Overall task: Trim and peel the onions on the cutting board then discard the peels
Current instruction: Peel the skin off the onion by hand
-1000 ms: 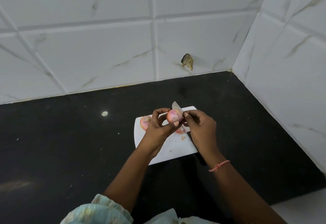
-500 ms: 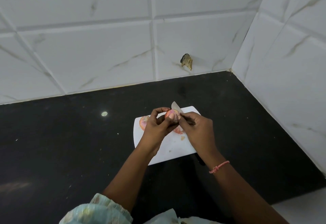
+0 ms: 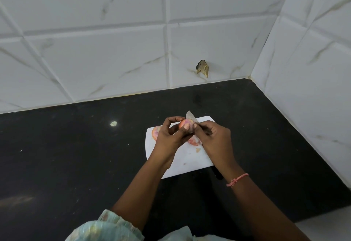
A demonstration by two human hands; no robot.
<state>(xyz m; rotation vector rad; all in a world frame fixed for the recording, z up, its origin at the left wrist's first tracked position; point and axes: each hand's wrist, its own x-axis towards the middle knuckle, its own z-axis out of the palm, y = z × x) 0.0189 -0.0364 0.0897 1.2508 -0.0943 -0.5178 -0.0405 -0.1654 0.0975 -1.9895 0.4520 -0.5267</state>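
Nearest the camera, a pale patterned sleeve (image 3: 106,229) and two forearms reach forward over the black bench (image 3: 66,164); the right wrist carries a pink thread band (image 3: 237,180). Below the wrists lies the white cutting board (image 3: 182,162), a few peel scraps on its bare part, with a dark handle-like shape poking out at its near right corner, too hidden to identify. Left hand (image 3: 169,138): fingers curled round the onion (image 3: 187,125), thumb across its near face, fingertips arched over the top. The onion is lifted clear of the board, probably so it can be turned while the skin is worked off. Right hand (image 3: 214,138): grip closed round a knife (image 3: 190,116), handle hidden in the palm, thumb tip pressed at the onion's right side; the blade tip shows above and just behind the onion. Judged as a pinch of skin between thumb and blade, a peeling hold and not a cut. The onion thus sits between the two grips, touching both. On the board under the hands: a pinkish piece (image 3: 193,141), and a second onion (image 3: 156,132) left of the left hand, partly covered. Farther back, a pale speck (image 3: 113,123) on the bench, then the white tiled wall with a chipped hole (image 3: 202,67).
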